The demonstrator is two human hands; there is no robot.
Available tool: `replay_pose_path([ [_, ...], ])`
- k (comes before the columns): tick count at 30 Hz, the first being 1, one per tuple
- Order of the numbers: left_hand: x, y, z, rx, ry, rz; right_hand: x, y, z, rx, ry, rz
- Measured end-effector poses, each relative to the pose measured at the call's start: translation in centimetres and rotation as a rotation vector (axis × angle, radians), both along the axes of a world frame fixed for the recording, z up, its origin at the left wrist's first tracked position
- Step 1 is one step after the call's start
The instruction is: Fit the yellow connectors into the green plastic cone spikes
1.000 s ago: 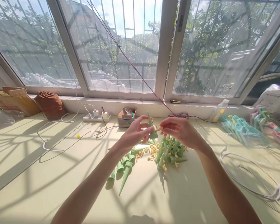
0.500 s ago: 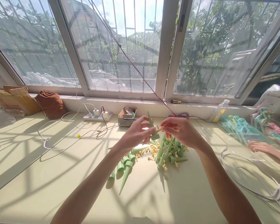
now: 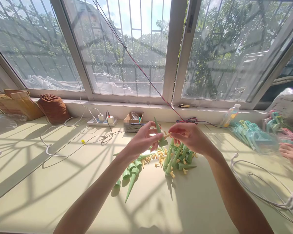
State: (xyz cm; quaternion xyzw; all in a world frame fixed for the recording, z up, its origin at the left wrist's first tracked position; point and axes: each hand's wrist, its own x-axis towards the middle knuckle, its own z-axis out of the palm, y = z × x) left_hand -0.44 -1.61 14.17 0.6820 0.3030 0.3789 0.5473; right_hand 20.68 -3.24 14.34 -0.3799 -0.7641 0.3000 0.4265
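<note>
My left hand [image 3: 147, 138] grips a green plastic spike [image 3: 157, 126], its tip pointing up and its wide collar at the bottom. My right hand [image 3: 185, 136] pinches a small yellow peg-like piece [image 3: 166, 135] against the side of the spike; whether it sits in a hole I cannot tell. Below the hands lies a heap of small yellow pieces [image 3: 158, 157]. To its right is a cluster of green spikes [image 3: 173, 157] with yellow pieces among them, and to its left several more green spikes [image 3: 132, 182] lie on the table.
A small cardboard box [image 3: 133, 123] and a power strip [image 3: 101, 122] stand along the window side. A brown bag [image 3: 53, 109] is at the left. On the right are a white cable coil [image 3: 263, 185], a bottle [image 3: 230, 115], bagged teal plastic parts [image 3: 252, 133] and another person's hand [image 3: 291, 154].
Both my hands stay almost in place, the spike tilting slightly with the yellow piece against it. At the right, the other person's hand came into view, then drew back toward the edge.
</note>
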Motion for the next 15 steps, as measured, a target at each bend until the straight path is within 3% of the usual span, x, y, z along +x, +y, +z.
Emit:
replay_pose_path([
  [15, 1.2, -0.2, -1.0, -0.074, -0.026, 0.044, 0.6, 0.3, -0.4, -0.051, -0.205, -0.081],
])
